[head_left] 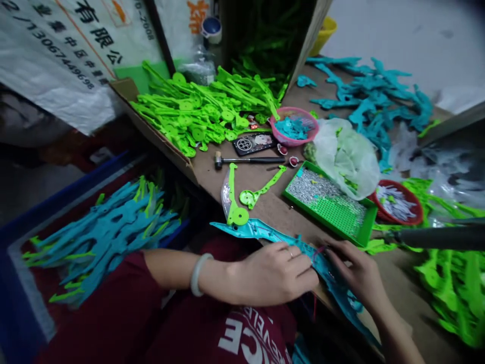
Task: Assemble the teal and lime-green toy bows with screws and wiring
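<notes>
A long blue plastic shell [261,228] lies across the table's near edge, its hollow inner side up. My left hand [276,273], with a ring and a pale bracelet, is closed over the shell's middle. My right hand [354,265] is over the shell's right part, fingers pinched at a thin reddish wire [321,249]; the fingertips are dark and slightly blurred. A green lever-like part [238,215] with a round disc end sits at the shell's left end, beside a clear curved piece [226,194]. Another green part [248,198] lies just behind.
A hammer [250,160], a dark patterned case [254,144], a green tray of screws [329,202], a pink basket [293,141] and a red bowl [415,212] stand behind. A dark tool [435,237] juts in from the right. Green parts [197,111] and blue parts [375,91] are heaped behind; a blue crate [22,227] stands left.
</notes>
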